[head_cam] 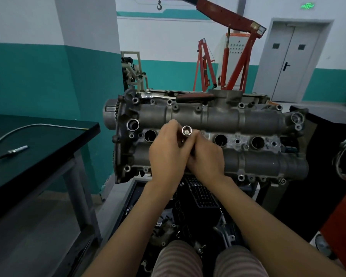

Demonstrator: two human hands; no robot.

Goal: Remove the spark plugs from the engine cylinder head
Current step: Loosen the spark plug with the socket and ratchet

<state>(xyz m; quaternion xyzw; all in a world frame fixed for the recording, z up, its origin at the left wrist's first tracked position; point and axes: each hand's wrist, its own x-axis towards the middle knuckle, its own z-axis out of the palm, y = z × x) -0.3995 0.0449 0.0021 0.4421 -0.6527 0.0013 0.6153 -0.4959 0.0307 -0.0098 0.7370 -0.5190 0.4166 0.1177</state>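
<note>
The grey engine cylinder head [254, 118] lies in front of me with a row of round plug wells. Three wells stand uncovered: one at the left [150, 135] and two at the right [220, 140] [257, 142]. Both hands meet over the second well and hide it. My left hand [166, 154] and my right hand [205, 156] grip a chrome spark plug socket [186, 130] upright between their fingers, its open end facing me with something pale inside. A loose spark plug [12, 151] lies on the dark table at the left.
A ratchet with a red and black handle [194, 96] rests on the far edge of the head. A bent metal tube [28, 127] lies on the black table [48, 156]. Red engine hoists [236, 56] stand behind. Parts fill a tray [200, 196] below the engine.
</note>
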